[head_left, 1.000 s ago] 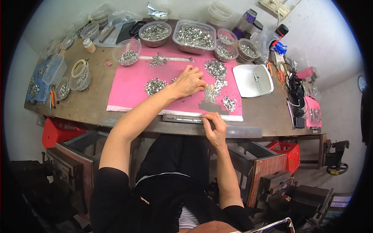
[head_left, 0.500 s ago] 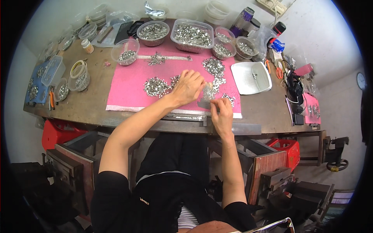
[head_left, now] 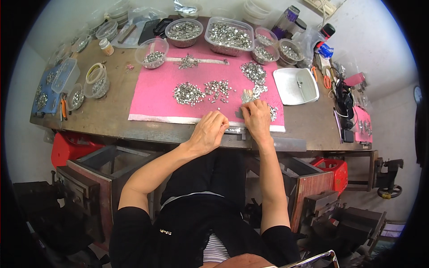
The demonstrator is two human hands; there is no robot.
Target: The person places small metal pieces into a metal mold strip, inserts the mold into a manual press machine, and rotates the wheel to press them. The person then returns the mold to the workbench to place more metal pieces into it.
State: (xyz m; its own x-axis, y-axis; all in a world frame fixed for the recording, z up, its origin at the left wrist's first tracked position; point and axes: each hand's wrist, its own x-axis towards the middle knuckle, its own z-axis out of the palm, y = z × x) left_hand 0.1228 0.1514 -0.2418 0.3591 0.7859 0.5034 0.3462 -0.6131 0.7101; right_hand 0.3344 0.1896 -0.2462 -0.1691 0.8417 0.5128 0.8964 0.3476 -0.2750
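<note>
My left hand [head_left: 209, 130] is at the table's front edge, its fingers pinched together over a metal bar [head_left: 233, 131] holding a row of small shiny pieces. Whatever sits between those fingertips is too small to name. My right hand [head_left: 258, 117] rests at the front of the pink mat [head_left: 156, 96], fingers bent and pressed together beside a flat grey plate [head_left: 239, 113]; what they hold is hidden. Just beyond it lies a pile of thin silvery pieces [head_left: 248, 95]. Small metal pieces form a dense heap [head_left: 187, 93] and a looser group [head_left: 218, 90] on the mat.
Along the back stand a rectangular tub [head_left: 229, 36] and a round bowl [head_left: 183, 32], both full of metal pieces. A white tray [head_left: 286, 87] sits right of the mat. Orange-handled pliers [head_left: 64, 109] lie at left; cables and tools crowd the right side.
My left hand has come back from the heaps on the mat to the metal bar at the table edge. My right hand stays near the thin pieces. The view has shifted slightly.
</note>
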